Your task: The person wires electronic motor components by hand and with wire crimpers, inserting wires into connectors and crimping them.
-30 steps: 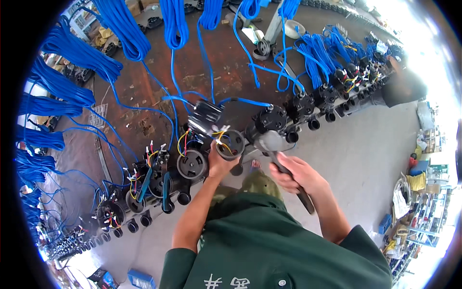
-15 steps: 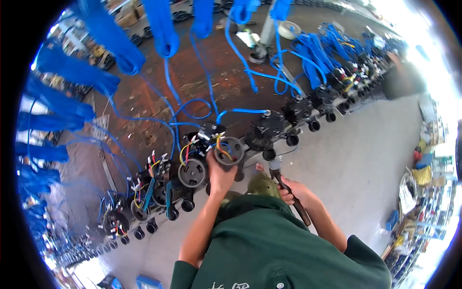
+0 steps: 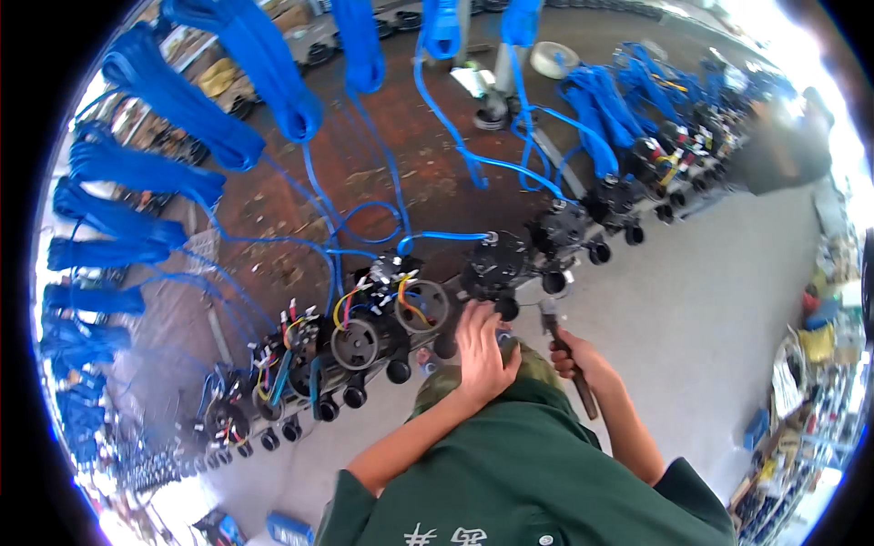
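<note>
My right hand is wrapped round the dark brown handle of a hammer, whose metal head points up toward the row of parts. My left hand has its fingers stretched out, nearest to the lower side of a black motor housing with a blue cable on top. Whether the fingertips touch it I cannot tell. Just left stands an open round housing with a grey rim and red and yellow wires. Another grey-rimmed housing is beside it.
Several black housings line the bench edge. Bundles of blue cable hang at the left and top, their ends running over the worn brown bench top. A blurred person is at the far right. Shelves of goods stand right; a blue box lies below.
My left hand has let go of the open grey-rimmed housing and moved right, its fingers now stretched out. My right hand has shifted slightly right with the hammer.
</note>
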The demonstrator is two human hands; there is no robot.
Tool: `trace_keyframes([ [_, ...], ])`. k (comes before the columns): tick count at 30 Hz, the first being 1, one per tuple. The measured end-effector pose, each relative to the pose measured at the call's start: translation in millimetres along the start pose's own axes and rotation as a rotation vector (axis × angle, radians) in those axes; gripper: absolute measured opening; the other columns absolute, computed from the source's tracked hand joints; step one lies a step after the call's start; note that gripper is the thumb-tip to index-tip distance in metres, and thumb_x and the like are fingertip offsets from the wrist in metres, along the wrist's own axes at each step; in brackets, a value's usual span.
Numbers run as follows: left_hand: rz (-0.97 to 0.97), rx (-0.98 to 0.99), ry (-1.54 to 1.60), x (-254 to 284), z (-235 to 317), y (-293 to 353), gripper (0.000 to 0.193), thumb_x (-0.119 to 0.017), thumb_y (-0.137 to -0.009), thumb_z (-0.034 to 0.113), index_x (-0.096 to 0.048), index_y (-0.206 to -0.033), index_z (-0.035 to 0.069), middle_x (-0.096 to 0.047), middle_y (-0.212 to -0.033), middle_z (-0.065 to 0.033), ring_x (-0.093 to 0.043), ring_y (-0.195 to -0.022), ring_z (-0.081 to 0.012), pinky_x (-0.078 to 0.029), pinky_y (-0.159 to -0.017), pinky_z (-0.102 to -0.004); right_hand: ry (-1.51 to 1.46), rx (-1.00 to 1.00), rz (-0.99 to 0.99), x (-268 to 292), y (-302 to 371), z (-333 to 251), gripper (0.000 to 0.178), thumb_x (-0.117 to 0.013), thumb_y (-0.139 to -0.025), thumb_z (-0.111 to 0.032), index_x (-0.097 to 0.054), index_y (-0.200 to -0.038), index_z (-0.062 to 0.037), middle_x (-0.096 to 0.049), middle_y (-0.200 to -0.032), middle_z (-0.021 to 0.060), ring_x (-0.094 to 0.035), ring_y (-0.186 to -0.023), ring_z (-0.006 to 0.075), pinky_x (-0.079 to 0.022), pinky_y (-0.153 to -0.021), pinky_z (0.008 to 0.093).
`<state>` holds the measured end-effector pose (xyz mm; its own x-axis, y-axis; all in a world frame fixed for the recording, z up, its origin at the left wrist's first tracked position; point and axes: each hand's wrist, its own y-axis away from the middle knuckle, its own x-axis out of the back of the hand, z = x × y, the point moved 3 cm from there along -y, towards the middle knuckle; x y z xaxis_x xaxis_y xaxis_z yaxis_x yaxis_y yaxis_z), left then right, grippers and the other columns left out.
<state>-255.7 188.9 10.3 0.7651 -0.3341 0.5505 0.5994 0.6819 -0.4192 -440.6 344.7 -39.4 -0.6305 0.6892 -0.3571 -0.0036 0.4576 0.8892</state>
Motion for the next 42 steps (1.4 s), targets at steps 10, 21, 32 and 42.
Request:
trace_keyframes([
  [10,0.319,0.594,-0.101,100.9,-73.9,-25.6,0.066,-0.073,-0.096,0.020,-0.042,-0.147,-0.009,-0.052,-0.138,-0.0289,-0.055,-0.125,-0.0407,-0.043,-0.109,-0.0468,0.060,-0.111,-0.015,26.9,-14.2,-16.3,0.045,-0.052,-0.109,-0.054,-0.053,-0.097,-0.0110,-0.044,-0.070,-0.0074,-0.038,-0.052,0.0043,-0.031,-0.046,0.0229],
  [21,0.049,0.638,-0.902,218.1,-72.3,-2.4,0.100,-0.082,-0.075,0.021,-0.033,-0.160,0.003,-0.041,-0.158,-0.0241,-0.037,-0.148,-0.0440,-0.027,-0.120,-0.0628,-0.026,-0.092,-0.036,27.8,-22.6,-15.5,0.042,-0.055,-0.109,-0.051,-0.053,-0.097,-0.0106,-0.045,-0.069,-0.0073,-0.038,-0.050,0.0039,-0.031,-0.043,0.0222],
  [32,-0.142,0.847,-0.787,279.3,-75.0,50.6,0.098,-0.085,-0.061,0.017,-0.043,-0.148,0.005,-0.052,-0.129,-0.0244,-0.047,-0.128,-0.0466,-0.042,-0.110,-0.0537,-0.074,-0.070,-0.032,34.8,-42.1,2.2,0.033,-0.061,-0.108,-0.040,-0.052,-0.098,-0.0099,-0.044,-0.068,-0.0064,-0.039,-0.049,0.0060,-0.034,-0.044,0.0251],
  [42,0.153,0.700,-0.626,255.3,-16.6,17.5,0.073,-0.078,-0.065,0.014,-0.054,-0.132,0.001,-0.056,-0.122,-0.0205,-0.055,-0.119,-0.0383,-0.046,-0.105,-0.0498,-0.010,-0.034,-0.006,27.9,-36.5,2.2,0.031,-0.061,-0.108,-0.038,-0.052,-0.095,-0.0109,-0.046,-0.070,-0.0058,-0.041,-0.051,0.0053,-0.036,-0.044,0.0251],
])
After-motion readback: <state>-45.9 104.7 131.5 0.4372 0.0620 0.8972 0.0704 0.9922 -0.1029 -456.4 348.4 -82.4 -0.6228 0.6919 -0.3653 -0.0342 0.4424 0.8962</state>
